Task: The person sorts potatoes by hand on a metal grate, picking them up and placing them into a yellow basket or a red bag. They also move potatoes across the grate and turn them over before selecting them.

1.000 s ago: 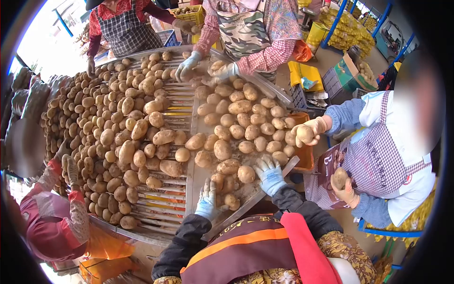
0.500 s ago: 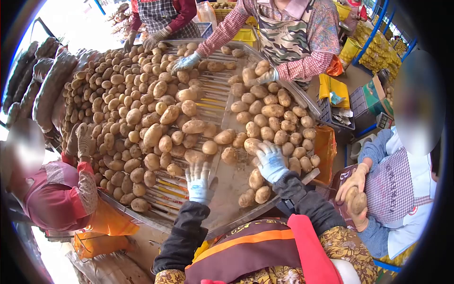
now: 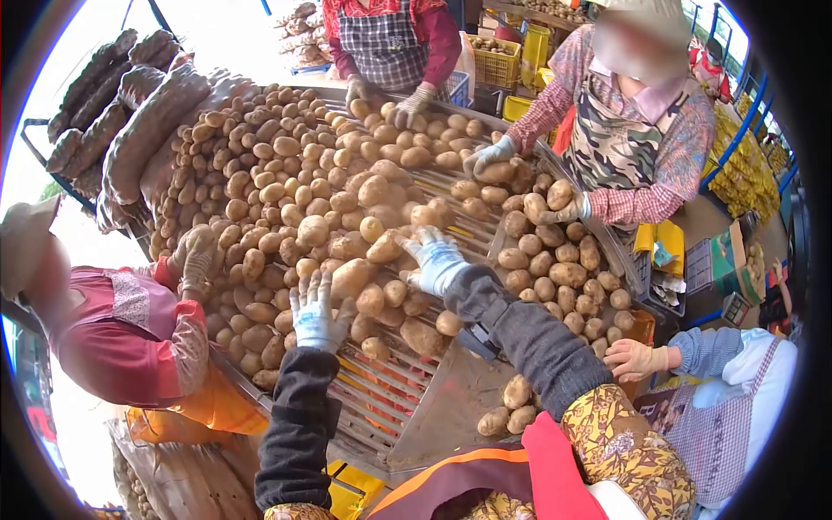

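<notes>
Wearing a pale blue and white glove, my left hand [image 3: 319,316] lies at the near side of the potato heap with fingers spread. A large potato [image 3: 352,277] sits just to its right. My right hand [image 3: 436,262], gloved alike, stretches over the heap's middle, fingers extended. Its fingertips are beside or on an oblong potato [image 3: 384,247]; exact contact cannot be made out. Neither hand grasps a potato. Below them the slatted metal rack [image 3: 368,412] shows, with a bare metal sheet [image 3: 442,416] to its right.
Co-workers stand around the table; gloved hands of a person [image 3: 643,139] in a camouflage apron hold potatoes at the far right. Another person's hand [image 3: 637,359] rests near the right edge. Filled sacks [image 3: 160,130] are stacked at the far left. Yellow crates [image 3: 494,62] stand behind.
My right hand has moved left and away from me, from the potatoes on the metal sheet to the main heap. My left hand has shifted left. The view has turned.
</notes>
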